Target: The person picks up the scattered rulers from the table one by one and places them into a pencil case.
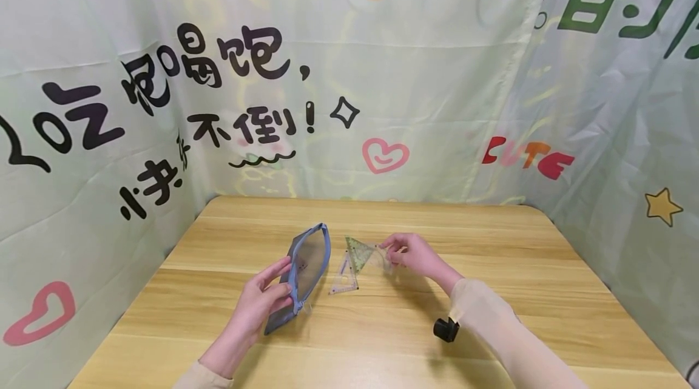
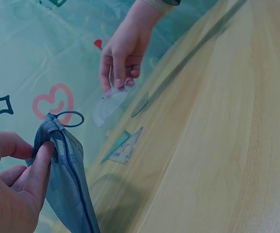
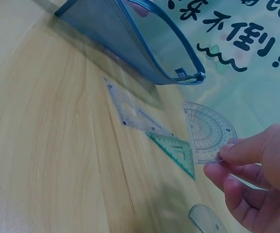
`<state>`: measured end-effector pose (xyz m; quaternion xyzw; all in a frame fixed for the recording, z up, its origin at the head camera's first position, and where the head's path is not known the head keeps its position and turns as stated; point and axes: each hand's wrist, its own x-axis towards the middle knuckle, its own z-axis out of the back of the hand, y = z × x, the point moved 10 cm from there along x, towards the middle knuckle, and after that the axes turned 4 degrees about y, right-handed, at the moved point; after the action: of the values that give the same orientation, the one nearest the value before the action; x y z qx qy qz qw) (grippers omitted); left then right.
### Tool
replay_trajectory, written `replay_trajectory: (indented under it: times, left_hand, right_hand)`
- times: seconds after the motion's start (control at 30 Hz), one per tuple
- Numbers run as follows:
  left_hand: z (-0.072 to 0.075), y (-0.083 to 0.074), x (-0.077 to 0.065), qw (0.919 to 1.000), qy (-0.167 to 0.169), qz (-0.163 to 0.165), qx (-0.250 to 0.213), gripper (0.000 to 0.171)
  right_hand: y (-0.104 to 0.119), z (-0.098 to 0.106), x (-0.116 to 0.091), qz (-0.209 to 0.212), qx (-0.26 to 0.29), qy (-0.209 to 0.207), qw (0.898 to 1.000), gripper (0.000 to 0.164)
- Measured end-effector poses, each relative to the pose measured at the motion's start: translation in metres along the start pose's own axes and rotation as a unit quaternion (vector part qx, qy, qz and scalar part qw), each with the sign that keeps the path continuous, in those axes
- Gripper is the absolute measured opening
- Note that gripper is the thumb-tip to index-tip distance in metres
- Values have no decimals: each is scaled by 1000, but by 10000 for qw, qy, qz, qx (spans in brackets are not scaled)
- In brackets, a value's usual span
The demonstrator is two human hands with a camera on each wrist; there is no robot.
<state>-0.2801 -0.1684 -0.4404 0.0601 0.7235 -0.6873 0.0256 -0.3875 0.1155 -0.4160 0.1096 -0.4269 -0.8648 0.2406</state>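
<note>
Protractor [image 3: 207, 128] pinched near one corner by right hand [image 1: 414, 254], just right of set squares [image 1: 354, 250] on bench [image 1: 382, 340]; light grip suits thin plastic, left hand [image 1: 262, 298] clamped on gaping blue pouch [image 1: 312, 261] at left, mouth best spread wide.

Pouch [image 3: 111, 36] cropped above, lower protractor [image 3: 206, 220] cut off below, right-wrist view
</note>
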Motion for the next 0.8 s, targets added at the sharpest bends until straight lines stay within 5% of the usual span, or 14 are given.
replay_trajectory:
  times: [0.8]
  left_hand:
    - [1,-1,-1,9999,35,-19,-98,64]
  right_hand:
    - [17,11,9,-164,149,-181,9996,23]
